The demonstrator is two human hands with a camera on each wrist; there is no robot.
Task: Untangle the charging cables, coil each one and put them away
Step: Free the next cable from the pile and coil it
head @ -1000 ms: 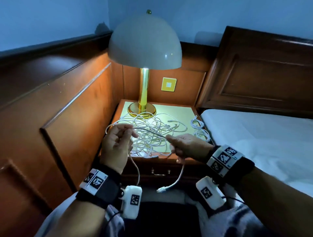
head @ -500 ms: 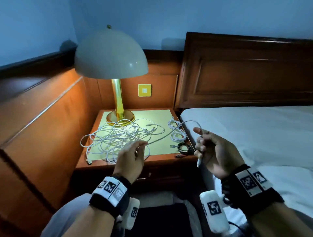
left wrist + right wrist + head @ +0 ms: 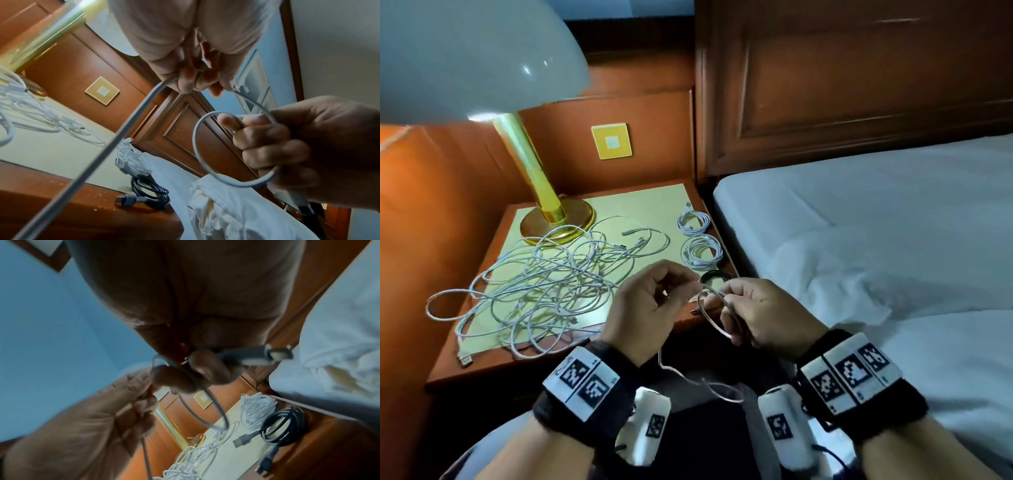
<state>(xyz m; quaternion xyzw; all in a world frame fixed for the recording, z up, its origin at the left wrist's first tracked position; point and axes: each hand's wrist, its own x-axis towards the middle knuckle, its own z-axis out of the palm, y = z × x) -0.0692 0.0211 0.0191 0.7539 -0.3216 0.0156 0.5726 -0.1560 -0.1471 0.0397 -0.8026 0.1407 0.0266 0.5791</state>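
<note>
Both hands pinching cable (image 3: 197, 146): loop in R hand (image 3: 767, 315), free length feeding from L hand (image 3: 650, 308), prob. down-left.

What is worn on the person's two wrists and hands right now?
Both hands, left hand and right hand, are bare. Each wrist carries a black fuzzy band with white square-coded tags. A white camera pod with its own coded tag hangs under each wrist, trailing a thin black wire.

Both hands, left hand (image 3: 650, 305) and right hand (image 3: 763, 311), pinch a looped cable (image 3: 710, 318) beside the nightstand (image 3: 688, 202).
</note>
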